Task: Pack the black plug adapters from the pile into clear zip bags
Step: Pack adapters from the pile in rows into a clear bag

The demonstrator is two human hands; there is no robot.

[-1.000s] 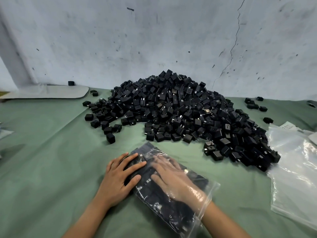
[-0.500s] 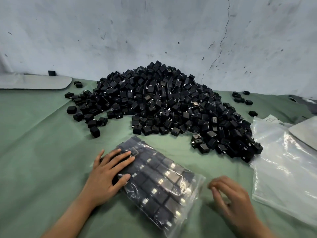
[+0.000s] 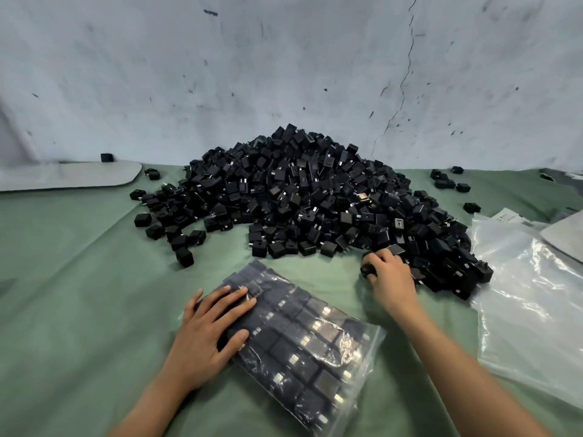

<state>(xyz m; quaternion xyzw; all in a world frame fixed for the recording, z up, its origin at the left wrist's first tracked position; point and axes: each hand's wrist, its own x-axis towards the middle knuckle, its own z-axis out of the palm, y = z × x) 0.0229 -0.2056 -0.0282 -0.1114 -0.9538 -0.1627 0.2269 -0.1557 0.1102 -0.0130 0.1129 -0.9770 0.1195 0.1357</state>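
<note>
Head view: your hands at bag and pile.
Your left hand (image 3: 206, 337) lies flat, fingers straight, on the filled bag (image 3: 303, 342) on the cloth (image 3: 79, 294). Your right hand (image 3: 392, 277) curls its fingers round an adapter (image 3: 368, 269) at the near edge of the pile (image 3: 315, 197). Empty bags (image 3: 530, 304) lie right of it.

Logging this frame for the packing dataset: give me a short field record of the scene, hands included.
surface: green cloth
pile: loose black adapters heaped against the wall, strays around its edges
filled bag: clear, adapters in rows inside, lying flat on the cloth
left hand: fingers straight, pressing on the filled bag's left end
right hand: at the pile's near edge, fingers curled round one adapter
empty bags: clear stack beside the pile, at right
bag seal: cannot tell
</note>
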